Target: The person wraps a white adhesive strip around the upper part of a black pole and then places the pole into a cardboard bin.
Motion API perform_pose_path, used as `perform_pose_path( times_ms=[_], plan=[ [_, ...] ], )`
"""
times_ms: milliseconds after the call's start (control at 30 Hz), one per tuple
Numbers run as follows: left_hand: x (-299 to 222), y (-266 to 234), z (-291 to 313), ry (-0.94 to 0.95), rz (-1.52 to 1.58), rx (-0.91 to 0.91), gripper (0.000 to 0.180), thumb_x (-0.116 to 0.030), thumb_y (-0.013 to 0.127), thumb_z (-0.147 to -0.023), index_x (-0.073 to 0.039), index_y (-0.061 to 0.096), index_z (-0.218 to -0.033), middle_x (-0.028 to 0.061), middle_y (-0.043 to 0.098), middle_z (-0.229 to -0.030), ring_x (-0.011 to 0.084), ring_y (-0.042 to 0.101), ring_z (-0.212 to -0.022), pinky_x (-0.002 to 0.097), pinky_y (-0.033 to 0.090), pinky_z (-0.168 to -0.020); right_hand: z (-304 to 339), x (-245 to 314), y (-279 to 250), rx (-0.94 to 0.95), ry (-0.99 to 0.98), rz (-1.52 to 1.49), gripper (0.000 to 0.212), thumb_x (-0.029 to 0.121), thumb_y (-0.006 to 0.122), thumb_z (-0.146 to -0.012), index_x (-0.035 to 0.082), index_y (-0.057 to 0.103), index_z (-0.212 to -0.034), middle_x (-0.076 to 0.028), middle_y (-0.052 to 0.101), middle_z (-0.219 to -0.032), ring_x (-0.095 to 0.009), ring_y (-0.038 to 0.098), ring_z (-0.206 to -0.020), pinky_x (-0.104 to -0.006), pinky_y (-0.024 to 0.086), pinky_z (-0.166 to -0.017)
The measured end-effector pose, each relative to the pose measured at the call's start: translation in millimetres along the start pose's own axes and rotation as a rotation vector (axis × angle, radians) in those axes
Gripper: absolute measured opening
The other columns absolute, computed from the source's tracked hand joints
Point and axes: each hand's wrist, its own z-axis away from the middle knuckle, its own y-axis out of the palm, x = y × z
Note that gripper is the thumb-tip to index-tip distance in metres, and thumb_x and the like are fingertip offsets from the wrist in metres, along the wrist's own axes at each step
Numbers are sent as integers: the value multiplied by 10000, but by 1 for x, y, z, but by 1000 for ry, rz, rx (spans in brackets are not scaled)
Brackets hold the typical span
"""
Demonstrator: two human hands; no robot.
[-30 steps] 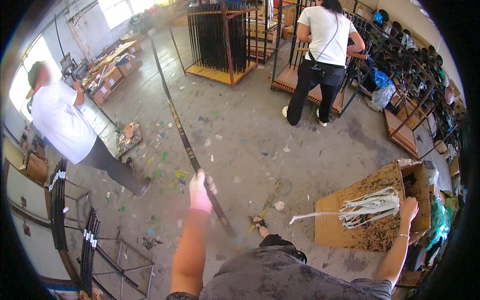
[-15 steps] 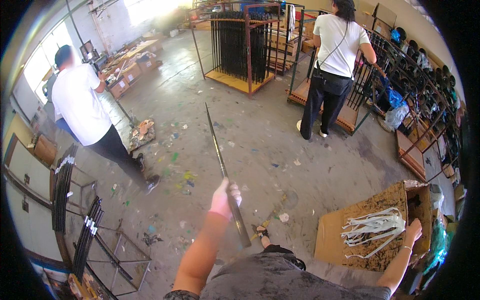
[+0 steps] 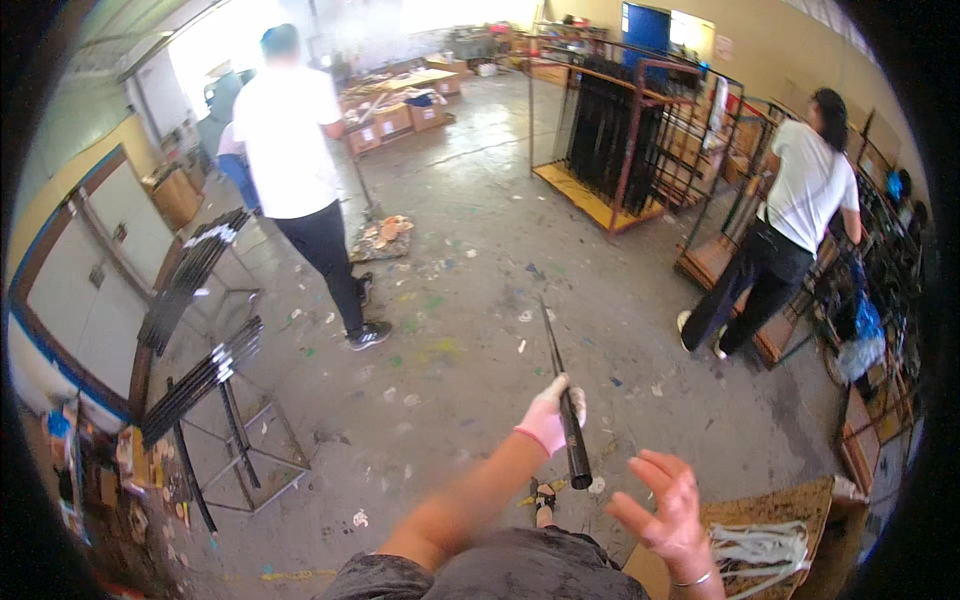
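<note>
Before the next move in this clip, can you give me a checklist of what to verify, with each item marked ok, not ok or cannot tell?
1. Left hand has a grip on the black pole: ok, gloved fingers wrap around it.
2. Right hand is free: ok, fingers spread, nothing visible in it.
3. Right hand gloved like the left: not ok, it looks bare.
4. White strips within view: ok, they lie on the cardboard box, to the right hand's right.
5. Pole lined up with either white-shirted co-worker: ok, it points between the one on the left and the one on the right.
6. Pole's far tip off the floor: cannot tell from this view.
</note>
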Motion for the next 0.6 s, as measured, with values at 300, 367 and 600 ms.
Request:
perform_pose_path(
  times_ms=[300, 367, 600],
  plan=[
    [4, -16, 9, 39, -21, 21, 369, -407, 553, -953, -103, 548, -743, -5, 572, -619, 130, 563, -522, 239, 495, -500, -45, 4, 31, -29, -129, -137, 380, 82, 706, -633, 155, 539, -967, -101, 594, -1116, -317, 591, -1009, -447, 508, -809],
    [3, -15, 11, 67, -48, 7, 367, -403, 551, -954, -103, 551, -742, 1, 576, -622, 134, 563, -523, 247, 493, -500, -47, 4, 35, -14, -182, -116, 357, 86, 704, -635, 152, 525, -937, -98, 604, -1113, -309, 592, -1010, -452, 504, -823],
    [7, -3, 22, 144, -91, -65, 356, -387, 552, -956, -92, 564, -758, 26, 584, -625, 167, 564, -529, 275, 477, -501, -63, 2, 30, 33, -254, -44, 272, 103, 710, -630, 141, 523, -824, -72, 639, -1089, -287, 606, -1010, -445, 495, -848]
  ],
)
